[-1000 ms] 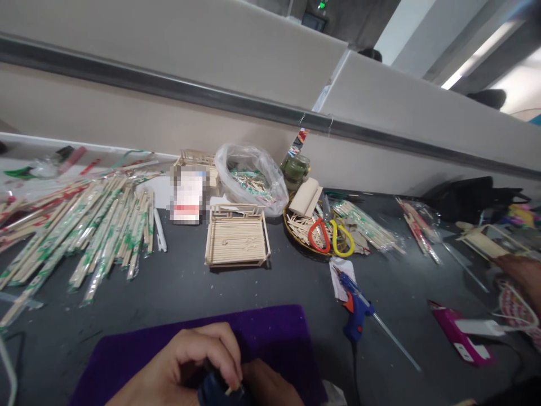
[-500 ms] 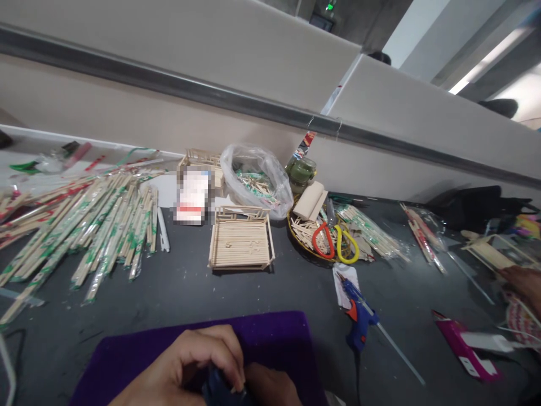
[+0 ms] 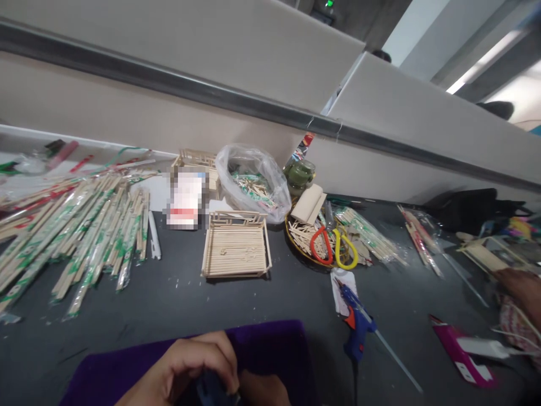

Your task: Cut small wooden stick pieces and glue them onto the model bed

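At the bottom of the head view, my left hand [image 3: 190,358] is curled with its fingers round a small dark blue object [image 3: 211,389] whose kind I cannot make out. My right hand [image 3: 264,389] is close beside it, low in the frame; its fingers are mostly hidden, and what they hold does not show. Both hands are over a purple cloth [image 3: 279,338]. Beyond the cloth stands a small stick-built model [image 3: 239,251] with a slatted floor and railings. To the right lies a blue glue gun [image 3: 357,321] with a long glue stick in its back.
Wrapped chopsticks [image 3: 97,225] are heaped at left. Behind the model are a plastic bag [image 3: 279,197] and a phone [image 3: 186,200]. A basket [image 3: 291,245] contains cut sticks and red-and-yellow-handled scissors [image 3: 346,251]. Another person's hand [image 3: 515,287] and a magenta power strip [image 3: 460,352] are at right.
The view has shifted slightly, so the things on the table appear a little lower and further left. Both hands stay together at the dark blue object.
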The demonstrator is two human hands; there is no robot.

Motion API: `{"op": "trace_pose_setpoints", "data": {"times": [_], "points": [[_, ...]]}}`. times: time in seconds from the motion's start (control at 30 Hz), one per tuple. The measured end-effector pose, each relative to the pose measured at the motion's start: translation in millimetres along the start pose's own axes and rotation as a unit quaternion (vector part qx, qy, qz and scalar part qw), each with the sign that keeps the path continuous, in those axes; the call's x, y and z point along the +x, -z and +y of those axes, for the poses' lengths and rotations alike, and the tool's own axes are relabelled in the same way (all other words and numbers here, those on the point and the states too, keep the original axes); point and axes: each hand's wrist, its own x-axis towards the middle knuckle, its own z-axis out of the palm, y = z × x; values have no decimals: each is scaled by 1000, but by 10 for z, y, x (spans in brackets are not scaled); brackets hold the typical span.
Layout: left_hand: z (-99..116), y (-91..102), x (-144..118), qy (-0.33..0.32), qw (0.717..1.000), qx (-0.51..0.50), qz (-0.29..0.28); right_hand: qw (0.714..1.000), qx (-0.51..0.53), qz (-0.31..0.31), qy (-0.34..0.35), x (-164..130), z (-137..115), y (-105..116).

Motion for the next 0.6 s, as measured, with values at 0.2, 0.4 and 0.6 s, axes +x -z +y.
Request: {"op": "trace_pose_setpoints", "data": {"times": [0.2,0.4,0.6], "points": [[-78,6,49,8,999,-43,-19,999,45,-18,-3,-120,-57,258],[-134,11,34,-18,998,-56,-7,975,191,-4,116,-271,-355,624],[-163,-5,-6,-22,997,-76,-14,978,145,-12,150,-288,-252,572]]}}
